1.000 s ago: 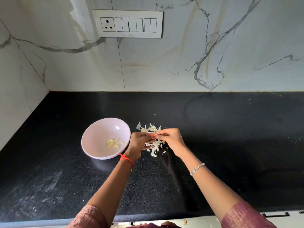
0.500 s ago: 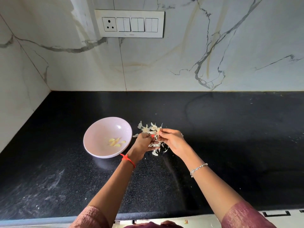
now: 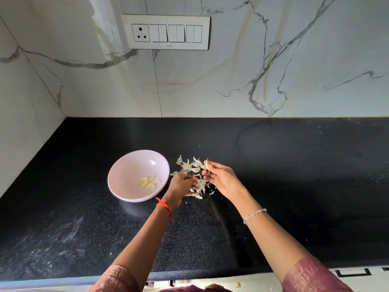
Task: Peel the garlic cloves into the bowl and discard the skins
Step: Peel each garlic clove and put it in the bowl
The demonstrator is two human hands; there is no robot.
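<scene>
Pinching a skin strip (image 3: 207, 165) in right grip (image 3: 221, 178) over the skins (image 3: 192, 166), likely for dropping. Curling left grip (image 3: 182, 184) near bowl (image 3: 128, 167); contents untellable.

A black speckled stone surface (image 3: 284, 186) runs to a back wall (image 3: 231, 85) of white marble-look slabs veined in grey and tan, with a thin vertical seam (image 3: 156, 81) between two of them. A white switch plate (image 3: 166, 32) is mounted high on that wall, a three-pin socket (image 3: 140, 33) at its left end and rocker switches beside it. A side wall (image 3: 25, 106) of the same stone closes the left corner. Pale dusty smudges (image 3: 69, 230) mark the surface's near left part. Below the front edge at right, a dark recessed handle (image 3: 352, 272) shows.
</scene>
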